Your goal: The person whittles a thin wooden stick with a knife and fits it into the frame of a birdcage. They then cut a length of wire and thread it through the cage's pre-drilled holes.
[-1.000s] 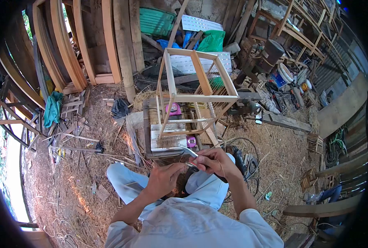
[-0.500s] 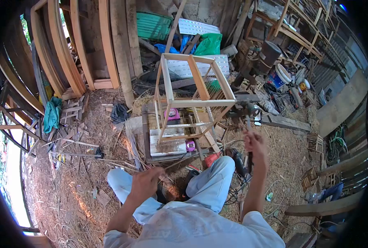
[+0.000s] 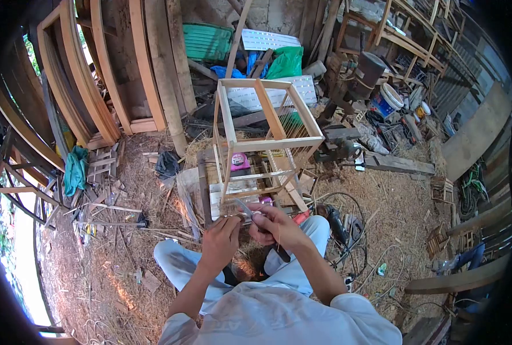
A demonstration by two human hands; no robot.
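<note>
In front of the boxy, bare-wood frame (image 3: 273, 140), the right hand (image 3: 282, 229) is gripping a dark-handled knife (image 3: 244, 209) with curled fingers, its curved metal blade showing. The left hand (image 3: 220, 241) is pinching beside it, anything held being too small to tell.

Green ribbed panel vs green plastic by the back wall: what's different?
Shape: the ribbed panel looks stiff; the green plastic is crumpled.
Surface: panel ridged, plastic unribbed.
Size: panel looks wider than the plastic.
Shared: both green, near the back wall.
</note>
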